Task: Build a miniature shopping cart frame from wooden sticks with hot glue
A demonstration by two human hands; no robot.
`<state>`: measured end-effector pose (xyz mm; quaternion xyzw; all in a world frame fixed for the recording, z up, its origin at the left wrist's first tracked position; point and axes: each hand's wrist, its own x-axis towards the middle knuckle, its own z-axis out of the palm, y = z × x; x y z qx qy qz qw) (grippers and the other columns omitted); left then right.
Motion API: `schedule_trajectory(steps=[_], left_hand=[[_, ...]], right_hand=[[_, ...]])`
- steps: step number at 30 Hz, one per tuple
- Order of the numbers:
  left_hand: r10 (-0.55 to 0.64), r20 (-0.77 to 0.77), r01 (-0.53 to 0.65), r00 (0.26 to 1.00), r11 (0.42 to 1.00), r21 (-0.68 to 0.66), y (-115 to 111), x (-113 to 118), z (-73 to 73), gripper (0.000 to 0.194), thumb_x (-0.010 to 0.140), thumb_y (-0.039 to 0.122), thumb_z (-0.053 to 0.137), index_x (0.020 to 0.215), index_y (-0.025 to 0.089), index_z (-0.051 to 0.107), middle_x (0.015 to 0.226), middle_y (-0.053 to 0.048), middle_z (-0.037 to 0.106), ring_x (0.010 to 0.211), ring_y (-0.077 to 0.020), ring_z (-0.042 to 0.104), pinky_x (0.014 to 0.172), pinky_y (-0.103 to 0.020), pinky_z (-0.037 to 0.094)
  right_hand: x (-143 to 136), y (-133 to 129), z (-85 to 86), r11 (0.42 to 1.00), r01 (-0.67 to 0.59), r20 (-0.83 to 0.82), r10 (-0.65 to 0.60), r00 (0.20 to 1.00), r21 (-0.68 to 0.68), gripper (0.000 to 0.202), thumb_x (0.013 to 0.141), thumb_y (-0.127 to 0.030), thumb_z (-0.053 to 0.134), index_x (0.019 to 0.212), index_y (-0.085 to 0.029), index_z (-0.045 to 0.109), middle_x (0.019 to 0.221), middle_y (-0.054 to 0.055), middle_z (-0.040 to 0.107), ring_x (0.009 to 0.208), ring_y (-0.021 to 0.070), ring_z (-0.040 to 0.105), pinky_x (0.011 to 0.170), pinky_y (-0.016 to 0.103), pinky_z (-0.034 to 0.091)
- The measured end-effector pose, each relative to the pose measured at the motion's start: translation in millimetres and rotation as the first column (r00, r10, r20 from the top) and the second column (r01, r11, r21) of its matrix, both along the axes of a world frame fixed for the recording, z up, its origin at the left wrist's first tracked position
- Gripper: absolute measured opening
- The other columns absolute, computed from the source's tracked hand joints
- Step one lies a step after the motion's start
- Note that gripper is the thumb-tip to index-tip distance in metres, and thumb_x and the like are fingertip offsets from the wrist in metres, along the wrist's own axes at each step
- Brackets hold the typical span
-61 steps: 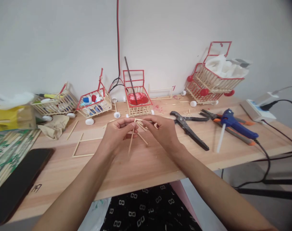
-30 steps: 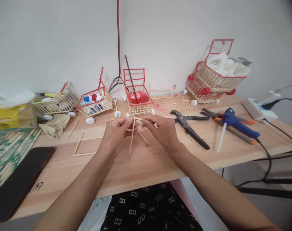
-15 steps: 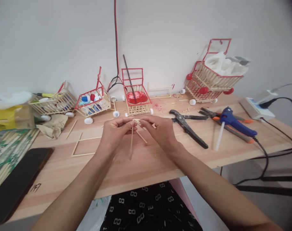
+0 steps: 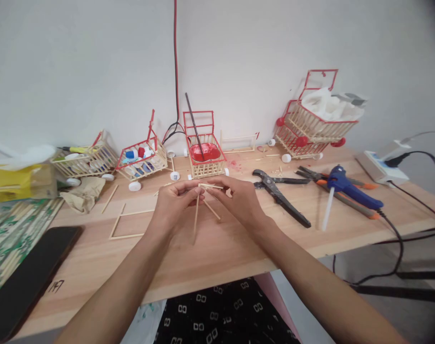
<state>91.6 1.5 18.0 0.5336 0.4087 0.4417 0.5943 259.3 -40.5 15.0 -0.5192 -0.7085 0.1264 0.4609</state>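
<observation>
Close together above the table's middle, both hands pinch thin wooden sticks. My left hand (image 4: 172,203) is closed, thumb and fingertips on a wooden stick (image 4: 196,217) that slants down toward me. My right hand (image 4: 244,198) is closed as well, its fingertips on a short wooden stick (image 4: 213,186) meeting the first near its top. Another stick (image 4: 212,210) points down to the right below the fingers; whether it is joined to the others I cannot tell. Left of my hands, a rectangular stick frame (image 4: 127,236) lies flat, partly behind my left forearm.
Along the wall stand small stick carts, one with red paint and a brush (image 4: 195,126). Black cutters (image 4: 281,198), pliers (image 4: 356,205) and a blue glue gun (image 4: 353,188) lie right, near a power strip (image 4: 382,167). A phone (image 4: 34,277) and bundled sticks (image 4: 20,239) lie left.
The view has tilted up slightly, so everything sits lower. Near my right fingertips, the short stick now lies more level, pointing right. Both hands keep their pinch.
</observation>
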Motion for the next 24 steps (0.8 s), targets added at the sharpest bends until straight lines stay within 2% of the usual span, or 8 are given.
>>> schedule_trajectory(steps=[3,8,16,20,24], left_hand=[[0.004,0.019,-0.004,1.000,0.999,-0.039,0,1,0.2,0.029,0.062,0.027,0.080,0.087,0.013,0.074,0.077,-0.005,0.073,0.068,-0.0133,0.066,0.069,-0.027,0.054],[-0.013,-0.003,0.013,1.000,0.992,-0.123,-2,4,-2.1,0.032,0.058,0.026,0.082,0.085,0.012,0.073,0.073,-0.006,0.073,0.063,-0.0134,0.065,0.066,-0.027,0.054],[-0.106,0.023,0.108,0.994,0.986,-0.124,-7,2,5.6,0.044,0.058,0.024,0.083,0.099,0.012,0.069,0.076,-0.005,0.072,0.066,-0.0139,0.067,0.069,-0.028,0.056],[-0.071,0.039,0.074,0.997,0.995,-0.072,-3,-3,7.0,0.040,0.058,0.025,0.083,0.092,0.011,0.069,0.074,-0.006,0.072,0.065,-0.0141,0.067,0.066,-0.027,0.056],[0.029,0.182,-0.013,0.983,0.996,-0.085,4,-11,13.6,0.034,0.059,0.021,0.082,0.087,0.011,0.067,0.074,-0.006,0.072,0.065,-0.0127,0.066,0.065,-0.025,0.056]], right_hand=[[2,3,-5.7,1.000,0.021,0.010,-0.021,1.000,-0.014,0.018,0.088,-0.031,0.060,0.102,-0.023,0.069,0.097,0.001,0.073,0.079,0.0127,0.063,0.069,0.023,0.044],[13,9,-17.3,0.996,0.057,0.141,-0.048,0.989,-0.062,0.007,0.084,-0.018,0.062,0.082,-0.020,0.068,0.079,-0.001,0.069,0.075,0.0133,0.059,0.068,0.024,0.040],[18,0,-2.9,0.997,0.076,0.290,-0.065,0.955,-0.027,0.007,0.083,-0.016,0.062,0.079,-0.019,0.066,0.081,0.002,0.066,0.079,0.0156,0.056,0.072,0.027,0.039],[21,-3,-8.8,0.997,0.064,0.279,-0.048,0.959,-0.049,0.007,0.083,-0.016,0.062,0.079,-0.020,0.067,0.079,0.001,0.065,0.076,0.0143,0.056,0.067,0.025,0.039],[27,-10,-18.1,0.989,0.123,0.279,-0.098,0.955,-0.075,0.009,0.085,-0.020,0.061,0.080,-0.021,0.068,0.080,0.001,0.064,0.075,0.0144,0.057,0.064,0.025,0.039]])
